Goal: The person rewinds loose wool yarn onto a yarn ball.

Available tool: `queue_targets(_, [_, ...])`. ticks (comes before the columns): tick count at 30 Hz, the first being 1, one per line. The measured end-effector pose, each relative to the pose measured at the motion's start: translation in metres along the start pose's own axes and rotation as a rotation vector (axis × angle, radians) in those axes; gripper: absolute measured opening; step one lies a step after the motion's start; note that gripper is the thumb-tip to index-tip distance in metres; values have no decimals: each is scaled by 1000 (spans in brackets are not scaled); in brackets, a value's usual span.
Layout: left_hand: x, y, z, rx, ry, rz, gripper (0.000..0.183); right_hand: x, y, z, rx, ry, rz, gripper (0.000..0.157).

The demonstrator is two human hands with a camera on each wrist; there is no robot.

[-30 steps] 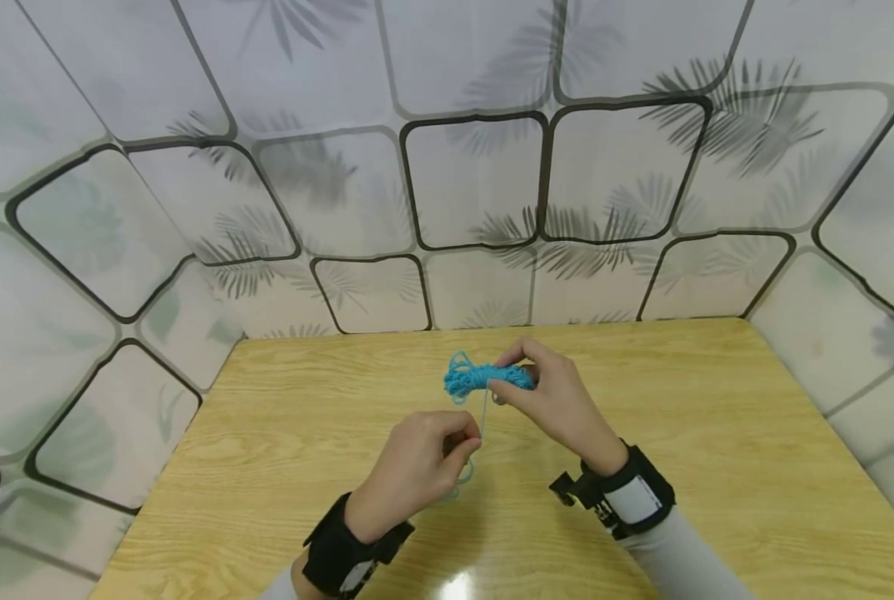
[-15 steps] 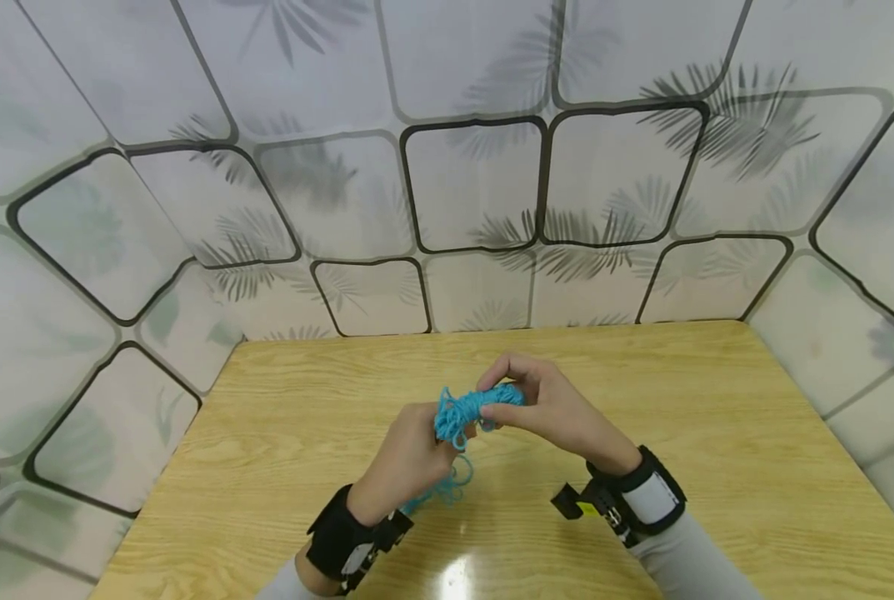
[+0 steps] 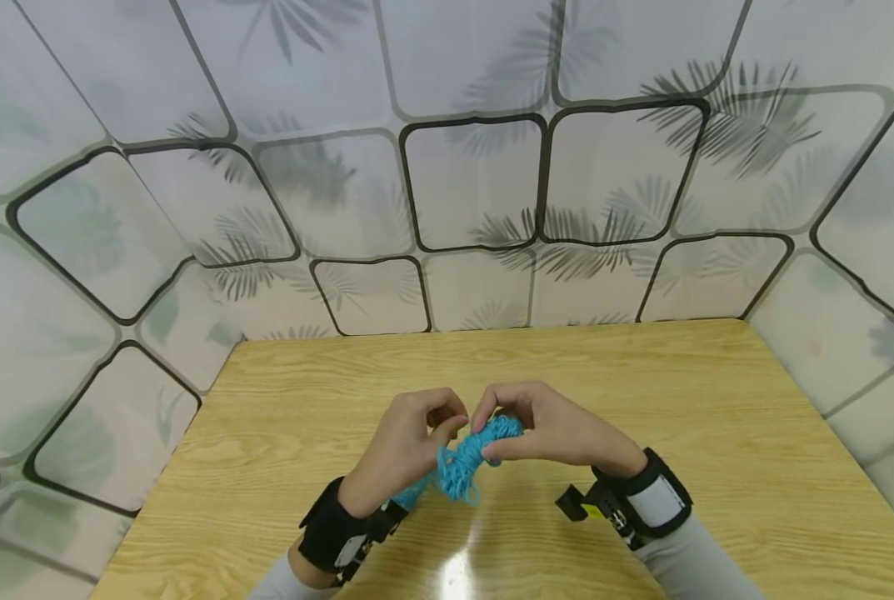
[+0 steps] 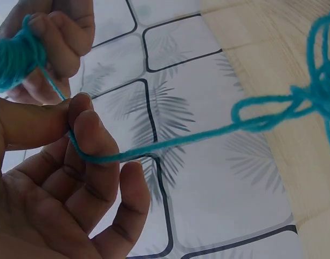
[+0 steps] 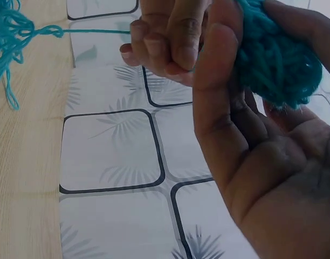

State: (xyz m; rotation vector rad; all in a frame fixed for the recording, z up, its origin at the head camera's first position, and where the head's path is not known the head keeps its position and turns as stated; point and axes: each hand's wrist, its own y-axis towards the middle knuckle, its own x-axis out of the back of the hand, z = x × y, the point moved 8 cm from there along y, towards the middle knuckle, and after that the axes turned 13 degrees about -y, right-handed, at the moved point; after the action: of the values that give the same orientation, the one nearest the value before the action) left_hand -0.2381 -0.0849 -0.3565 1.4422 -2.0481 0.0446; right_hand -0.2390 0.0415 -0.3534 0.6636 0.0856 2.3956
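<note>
My right hand (image 3: 562,427) grips a wound bundle of blue yarn (image 3: 467,468) between thumb and fingers, its looped end tilted down to the left. Just left of it, my left hand (image 3: 405,446) pinches a strand of yarn (image 4: 176,142) between thumb and forefinger. In the left wrist view this strand runs up to the bundle (image 4: 14,62) on one side. On the other it crosses my fingers and stretches to a loose tangle of yarn (image 4: 325,81). The head view shows only part of that tangle (image 3: 412,493), behind my left wrist.
A wooden table (image 3: 327,375) lies beneath both hands. Around its back and sides stands a pale covering (image 3: 476,183) with dark outlines and leaf prints. Black wrist straps (image 3: 645,492) with small cameras sit on both wrists.
My left hand has passed from below the bundle, behind it, to its left with the strand. My right hand has brought the bundle lower and tilted it, looped end down.
</note>
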Motion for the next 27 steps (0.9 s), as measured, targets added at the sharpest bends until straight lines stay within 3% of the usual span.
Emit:
queue_targets(11, [0,0,-13,-29,15,24,16,-3,-2,-6,-60,-177,28,11])
queue_targets(20, [-1,-4,-20,-38,101,42,14,1,2,-9,-130,-527,-124,17])
queue_targets(27, [-1,-5,-22,-44,154,17,12,8,2,-13,-193,-650,-222,17])
